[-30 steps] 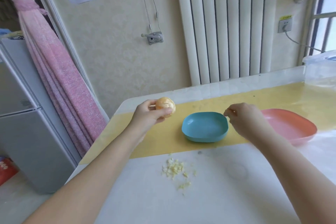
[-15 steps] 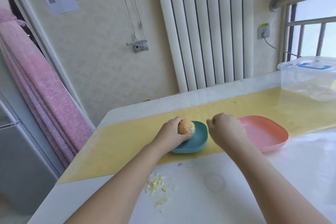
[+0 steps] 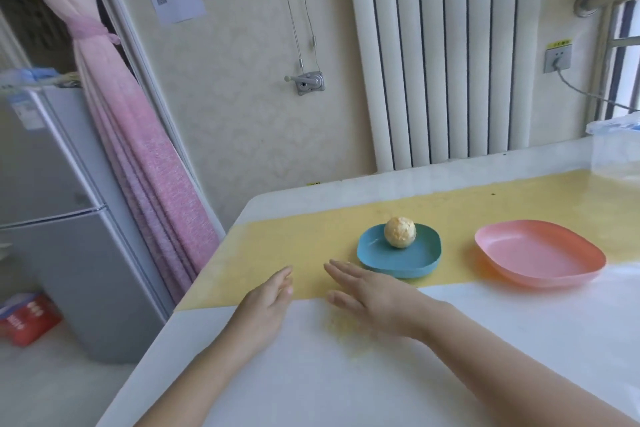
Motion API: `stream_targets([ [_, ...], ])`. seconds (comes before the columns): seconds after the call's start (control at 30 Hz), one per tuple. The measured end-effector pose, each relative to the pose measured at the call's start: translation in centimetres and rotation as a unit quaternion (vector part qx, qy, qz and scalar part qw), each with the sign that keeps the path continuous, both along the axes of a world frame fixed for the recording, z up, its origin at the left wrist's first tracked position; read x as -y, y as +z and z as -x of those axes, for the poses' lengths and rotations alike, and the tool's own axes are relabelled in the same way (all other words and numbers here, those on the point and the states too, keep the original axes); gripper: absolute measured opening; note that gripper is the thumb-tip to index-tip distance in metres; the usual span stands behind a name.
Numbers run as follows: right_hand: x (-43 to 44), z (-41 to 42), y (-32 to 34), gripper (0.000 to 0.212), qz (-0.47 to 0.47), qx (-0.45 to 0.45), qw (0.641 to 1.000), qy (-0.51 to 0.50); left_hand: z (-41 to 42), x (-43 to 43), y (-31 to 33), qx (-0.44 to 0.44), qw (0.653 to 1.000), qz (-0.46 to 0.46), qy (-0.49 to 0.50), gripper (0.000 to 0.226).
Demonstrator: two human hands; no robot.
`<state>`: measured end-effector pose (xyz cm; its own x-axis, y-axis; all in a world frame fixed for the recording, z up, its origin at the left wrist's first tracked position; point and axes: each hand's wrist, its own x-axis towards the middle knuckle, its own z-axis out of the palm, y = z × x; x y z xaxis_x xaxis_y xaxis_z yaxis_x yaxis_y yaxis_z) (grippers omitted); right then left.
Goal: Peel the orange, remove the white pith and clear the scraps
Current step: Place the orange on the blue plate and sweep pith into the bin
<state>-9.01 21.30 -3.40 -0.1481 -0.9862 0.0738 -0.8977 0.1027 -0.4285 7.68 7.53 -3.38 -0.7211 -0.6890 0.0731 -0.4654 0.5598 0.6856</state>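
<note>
The peeled orange (image 3: 399,231) rests on the blue dish (image 3: 415,258), which stands on the yellow runner. Both hands lie low over the white table in front of the dish. My left hand (image 3: 268,302) is flat with fingers stretched out, holding nothing. My right hand (image 3: 369,298) is also flat and spread, just right of the left one. Pale yellow pith scraps (image 3: 349,331) lie blurred on the table under and beside my right hand.
A pink dish (image 3: 554,263) stands to the right of the blue one. A clear plastic box (image 3: 616,152) is at the far right. The table's left edge drops to the floor beside a grey fridge (image 3: 62,218) and a pink curtain (image 3: 149,166).
My left hand set the orange on the blue dish and let go. Both hands came back toward me, opened flat over the scraps.
</note>
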Motion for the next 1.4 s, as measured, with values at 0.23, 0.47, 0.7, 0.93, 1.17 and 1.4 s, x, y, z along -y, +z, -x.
stream_targets([
  [0.23, -1.4, -1.8, -0.7, 0.055, -0.07, 0.0, 0.995, 0.07, -3.0, -1.1, -1.5, -0.028, 0.996, -0.079, -0.005, 0.045],
  [0.47, -7.3, -3.0, 0.8, 0.042, -0.032, 0.116, 0.992, 0.041, -1.9, -2.8, -1.5, 0.021, 0.991, -0.101, -0.083, 0.051],
  [0.7, -5.8, -2.2, -1.5, 0.071, -0.105, -0.046, 0.992, -0.055, -1.9, -6.4, -1.8, 0.017, 0.976, -0.127, -0.177, 0.049],
  [0.93, -8.0, -7.0, -0.3, 0.051, -0.078, 0.152, 0.983, 0.07, -5.7, -6.5, -2.8, -0.11, 0.986, -0.114, -0.047, 0.045],
  [1.17, -3.3, -2.3, -0.5, 0.057, -0.093, 0.016, 0.995, -0.026, -6.7, -6.9, -3.1, -0.196, 0.974, -0.116, -0.017, 0.03],
  [1.4, -6.4, -6.4, -0.7, 0.057, -0.111, 0.045, 0.982, 0.148, -7.0, -6.7, -3.0, -0.208, 0.972, -0.113, -0.002, 0.03],
])
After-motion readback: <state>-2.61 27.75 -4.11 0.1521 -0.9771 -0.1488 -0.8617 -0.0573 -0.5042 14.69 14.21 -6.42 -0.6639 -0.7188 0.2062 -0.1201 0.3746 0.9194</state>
